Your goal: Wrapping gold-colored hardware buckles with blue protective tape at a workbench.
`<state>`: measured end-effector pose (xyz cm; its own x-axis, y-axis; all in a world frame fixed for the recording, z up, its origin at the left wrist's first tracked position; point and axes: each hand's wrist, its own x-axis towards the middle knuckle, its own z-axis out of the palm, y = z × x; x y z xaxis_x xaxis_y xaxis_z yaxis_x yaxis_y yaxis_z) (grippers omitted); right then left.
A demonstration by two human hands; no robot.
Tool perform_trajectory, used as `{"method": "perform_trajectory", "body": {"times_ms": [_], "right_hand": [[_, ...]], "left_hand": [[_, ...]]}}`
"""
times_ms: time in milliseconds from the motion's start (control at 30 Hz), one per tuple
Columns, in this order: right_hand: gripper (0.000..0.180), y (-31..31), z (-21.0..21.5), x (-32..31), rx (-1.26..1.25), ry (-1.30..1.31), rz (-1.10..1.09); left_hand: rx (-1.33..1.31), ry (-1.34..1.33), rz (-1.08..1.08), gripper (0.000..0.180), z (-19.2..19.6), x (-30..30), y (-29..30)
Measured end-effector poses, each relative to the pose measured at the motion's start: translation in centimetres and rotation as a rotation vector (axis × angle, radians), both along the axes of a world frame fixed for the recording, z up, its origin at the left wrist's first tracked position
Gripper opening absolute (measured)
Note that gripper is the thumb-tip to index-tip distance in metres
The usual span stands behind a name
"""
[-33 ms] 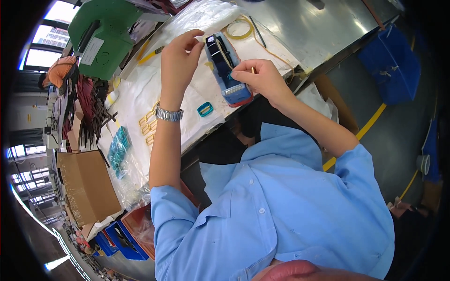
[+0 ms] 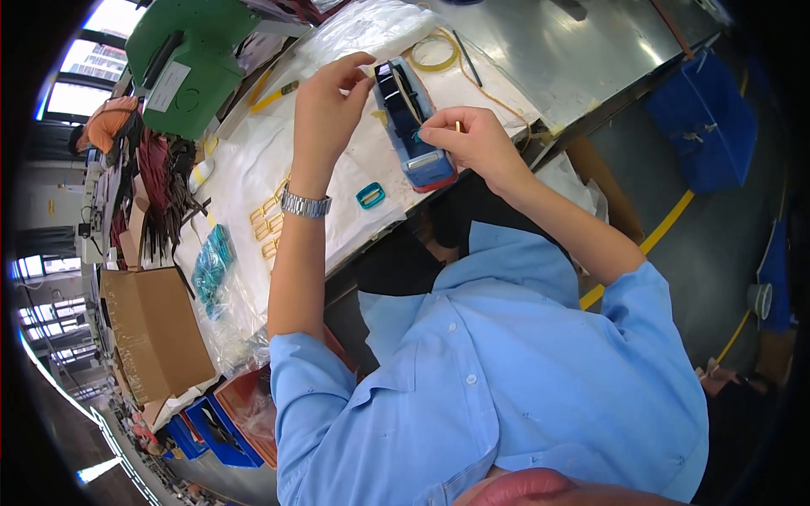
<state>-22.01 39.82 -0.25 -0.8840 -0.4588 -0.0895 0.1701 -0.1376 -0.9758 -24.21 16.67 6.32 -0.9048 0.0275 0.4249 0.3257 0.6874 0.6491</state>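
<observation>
A blue tape dispenser (image 2: 432, 171) with a reddish base and a dark roll (image 2: 393, 94) stands tilted across the view near the table's front edge. My left hand (image 2: 337, 93), with a metal-band watch on the wrist, is beside its far end; thumb and index fingertips are bent but apart, and nothing shows between them. From the right, my right hand (image 2: 472, 139) reaches over the dispenser's near half in a pinch. A small gold-coloured piece (image 2: 459, 126) sticks up between its fingers, and a bit of teal shows at the fingertips. Left of the dispenser lies a teal buckle (image 2: 369, 196).
Several gold buckle frames (image 2: 268, 226) lie left of my left wrist, next to a bag of teal pieces (image 2: 213, 268). A yellow tape ring (image 2: 433, 52) and a dark stick (image 2: 467, 59) lie beyond the dispenser. A green machine (image 2: 181, 72) and a cardboard box (image 2: 156, 333) stand left.
The dispenser and my hands sit very slightly farther right in the view. Their poses look the same, and the gold-coloured piece stays in my right hand.
</observation>
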Motion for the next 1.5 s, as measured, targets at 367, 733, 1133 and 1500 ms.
{"method": "perform_trajectory", "body": {"times_ms": [367,733,1133,1500], "right_hand": [[0.015,-0.1,0.6,0.5,0.031,0.011,-0.046],[0.016,-0.5,0.6,0.4,0.044,0.105,-0.069],[0.017,-0.4,0.3,0.2,0.093,0.158,-0.045],[0.017,0.2,1.9,0.8,-0.005,-0.052,0.02]], "left_hand": [[-0.313,0.138,-0.223,0.066,0.1,0.6,0.5],[-0.225,0.095,-0.279,0.073,-0.6,0.3,0.6],[-0.292,0.114,-0.244,0.069,-0.8,0.1,0.2],[-0.387,0.041,-0.262,0.056,0.6,-0.5,-0.3]]}}
